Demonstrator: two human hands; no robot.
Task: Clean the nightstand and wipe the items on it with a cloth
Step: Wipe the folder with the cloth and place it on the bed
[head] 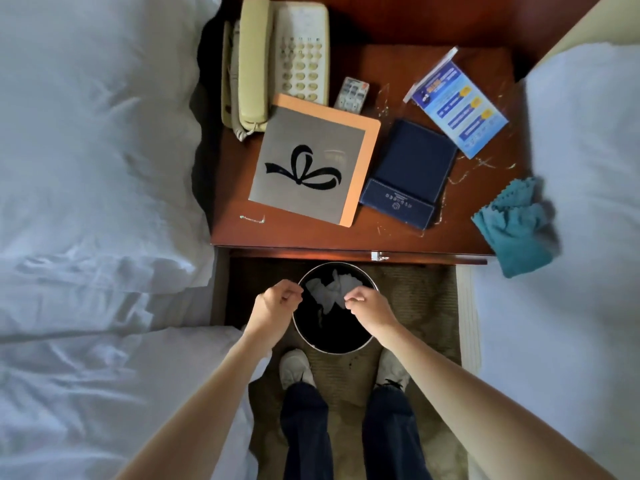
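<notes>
Standing between two white beds, left bed (97, 188) and right bed (585, 140); dark trouser legs and pale shoes (294, 370) on brown carpet nearest the camera. Both bare forearms reach forward over a round black bin (339, 332) on the floor in front of the feet. Left hand (278, 301) over the bin's left rim, fingers (294, 295) curled in, tips bunched to the thumb, nothing visible between them. Right hand (369, 304) over the right rim, fingers (351, 301) likewise bunched; the tips meet the edge of a crumpled white tissue (327, 292) in the bin, cannot tell whether they pinch it or hang above it. Beyond the bin, the reddish-brown worktop (298, 233) of the nightstand. The teal cloth (516, 226) lies crumpled at the front right corner, part on the worktop, part draped onto the right bed; well apart from both hands, beyond and to the right of the right fingers, untouched. Mid worktop: grey board with black bow and orange border (311, 164), a navy folder (408, 174) just beside it on the right. Pale scraps (478, 166) scattered right of the folder. Farther back: small remote (351, 95), blue leaflet (457, 109), cream corded telephone (277, 60) at the back left.
</notes>
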